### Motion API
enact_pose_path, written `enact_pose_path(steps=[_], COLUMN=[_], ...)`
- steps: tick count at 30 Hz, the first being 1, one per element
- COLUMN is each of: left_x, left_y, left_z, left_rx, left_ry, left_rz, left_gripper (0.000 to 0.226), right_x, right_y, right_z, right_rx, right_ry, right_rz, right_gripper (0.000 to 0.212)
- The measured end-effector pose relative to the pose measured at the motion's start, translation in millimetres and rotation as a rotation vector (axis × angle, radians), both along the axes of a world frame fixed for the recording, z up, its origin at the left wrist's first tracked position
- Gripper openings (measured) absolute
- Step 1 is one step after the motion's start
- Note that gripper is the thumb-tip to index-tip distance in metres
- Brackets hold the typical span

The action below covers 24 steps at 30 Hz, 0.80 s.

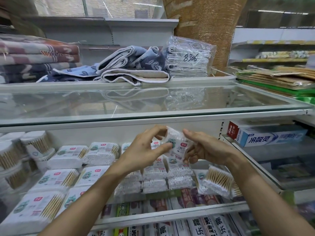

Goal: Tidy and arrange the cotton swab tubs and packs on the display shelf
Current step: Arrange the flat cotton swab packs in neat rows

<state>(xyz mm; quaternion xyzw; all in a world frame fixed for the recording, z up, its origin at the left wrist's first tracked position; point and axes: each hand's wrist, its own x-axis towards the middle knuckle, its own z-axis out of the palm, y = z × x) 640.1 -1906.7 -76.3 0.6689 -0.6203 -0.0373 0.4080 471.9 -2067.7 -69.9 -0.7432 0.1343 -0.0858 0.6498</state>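
Soft clear-film pack (177, 144) of white-tipped swabs, raised over middle of shelf (170, 214). Pinched at its left between curled thumb and fingertips of left hand (144, 151); gripped at its right by thumb and bent fingers of right hand (207, 150).

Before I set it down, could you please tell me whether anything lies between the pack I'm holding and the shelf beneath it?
Yes. Both the left hand and right hand hold the pack, and standing packs fill the shelf directly under it; no bare spot shows there.
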Motion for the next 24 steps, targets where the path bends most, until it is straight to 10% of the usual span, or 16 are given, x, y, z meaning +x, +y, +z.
enact_pose_path(steps=[14, 24], left_x=[13.9, 25.5], left_y=[7.2, 25.3], left_z=[5.4, 13.9], left_rx=[-0.067, 0.006], left_ry=[0.640, 0.370], left_rz=[0.210, 0.175], left_gripper=[0.047, 0.047], right_x=[14.6, 32.3], right_y=[27.1, 29.9], right_z=[-0.5, 4.5], right_rx=[-0.897, -0.953], right_ry=[-0.105, -0.124], right_rz=[-0.258, -0.296], right_gripper=[0.082, 0.068])
